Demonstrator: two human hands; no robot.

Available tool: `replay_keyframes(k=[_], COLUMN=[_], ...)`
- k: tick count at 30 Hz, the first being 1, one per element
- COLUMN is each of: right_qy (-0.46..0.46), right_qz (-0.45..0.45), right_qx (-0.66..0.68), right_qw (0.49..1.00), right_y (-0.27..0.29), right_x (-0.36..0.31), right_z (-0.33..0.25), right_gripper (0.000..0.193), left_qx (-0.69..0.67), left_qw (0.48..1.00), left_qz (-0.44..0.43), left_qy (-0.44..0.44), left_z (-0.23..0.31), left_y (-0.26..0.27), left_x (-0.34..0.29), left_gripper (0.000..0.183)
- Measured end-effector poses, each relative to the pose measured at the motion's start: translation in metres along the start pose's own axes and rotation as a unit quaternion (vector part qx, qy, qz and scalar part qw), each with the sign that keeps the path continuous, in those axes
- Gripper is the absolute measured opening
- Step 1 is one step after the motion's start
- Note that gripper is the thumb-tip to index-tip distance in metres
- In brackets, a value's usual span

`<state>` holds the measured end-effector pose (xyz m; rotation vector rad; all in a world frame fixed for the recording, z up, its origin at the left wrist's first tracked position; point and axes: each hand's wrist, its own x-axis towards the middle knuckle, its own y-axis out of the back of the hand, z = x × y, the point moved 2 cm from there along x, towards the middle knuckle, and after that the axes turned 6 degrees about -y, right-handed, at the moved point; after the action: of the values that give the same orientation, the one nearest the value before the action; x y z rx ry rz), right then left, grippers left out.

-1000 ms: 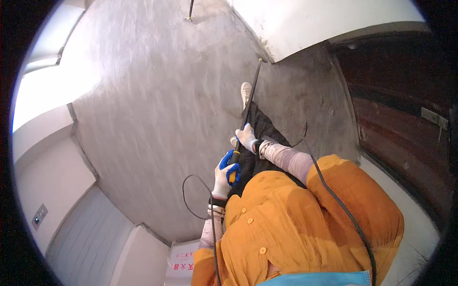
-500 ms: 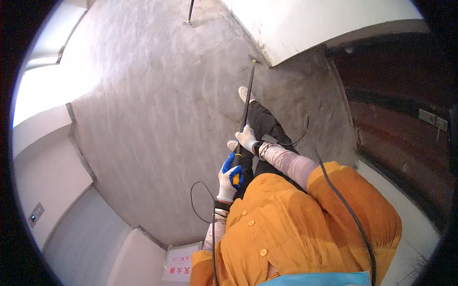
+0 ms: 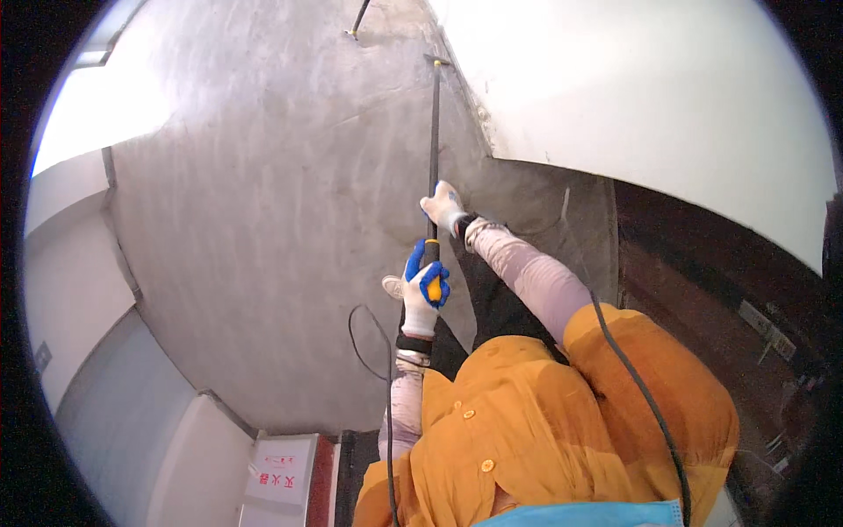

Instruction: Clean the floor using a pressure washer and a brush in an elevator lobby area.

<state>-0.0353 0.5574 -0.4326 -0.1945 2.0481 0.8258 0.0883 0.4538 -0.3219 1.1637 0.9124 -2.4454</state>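
A long-handled scraper (image 3: pixel 435 132) with a black shaft, a yellow grip end and a narrow crosswise blade (image 3: pixel 436 61) reaches forward from me. Its blade lies on the grey floor, close to the foot of the white wall. My left hand (image 3: pixel 425 285), in a white glove with blue-coated fingers, is wrapped round the grip end. Farther up the shaft, my right hand (image 3: pixel 444 209), gloved likewise, closes on the pole. Its fingers are partly hidden from view.
At the top edge, part of another black pole (image 3: pixel 361 16) touches the floor. The white wall's corner (image 3: pixel 493 156) juts in at right, beside a dark recess (image 3: pixel 685 255). A white box (image 3: pixel 279 470) with red marks stands at lower left. Dark cords hang along my clothing.
Both hands have moved forward with the scraper. Its blade has slid farther away along the wall's foot. My view has turned somewhat, and one shoe no longer shows.
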Motion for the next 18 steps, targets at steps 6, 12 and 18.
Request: replay_keyframes(k=[6, 12, 18], right_qy=[0.074, 0.062, 0.009], right_qz=[-0.002, 0.024, 0.042], right_qx=[0.05, 0.065, 0.021], right_qw=[0.996, 0.996, 0.999], right_y=[0.013, 0.024, 0.047], right_x=[0.032, -0.001, 0.053], right_z=[0.034, 0.039, 0.012], right_gripper=[0.07, 0.05, 0.036], left_qx=[0.125, 0.135, -0.039], left_qw=[0.987, 0.988, 0.997], left_qz=[-0.029, 0.023, 0.057], left_qy=[-0.094, -0.07, 0.02], left_z=[-0.01, -0.035, -0.018], left_y=[-0.035, -0.032, -0.072], left_x=[-0.001, -0.012, 0.025], left_gripper=[0.053, 0.054, 0.052])
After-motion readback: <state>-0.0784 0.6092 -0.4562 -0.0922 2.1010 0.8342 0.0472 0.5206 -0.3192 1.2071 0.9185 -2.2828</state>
